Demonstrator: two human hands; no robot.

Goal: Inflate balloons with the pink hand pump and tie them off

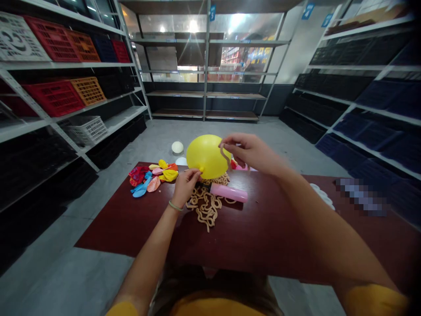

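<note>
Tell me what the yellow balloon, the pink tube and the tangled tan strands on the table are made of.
The inflated yellow balloon looks like thin latex: glossy, taut, with a rolled neck. The pink cylindrical tube looks like smooth moulded plastic, with an even satin sheen and rigid shape. The tangled tan strands look like matte, flexible rubber, perhaps uninflated latex, though this view cannot settle it.

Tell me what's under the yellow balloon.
Below the yellow balloon lies a tangled pile of tan cord on the dark red table, beside a pink hand pump. The balloon hides the pile's far edge.
</note>
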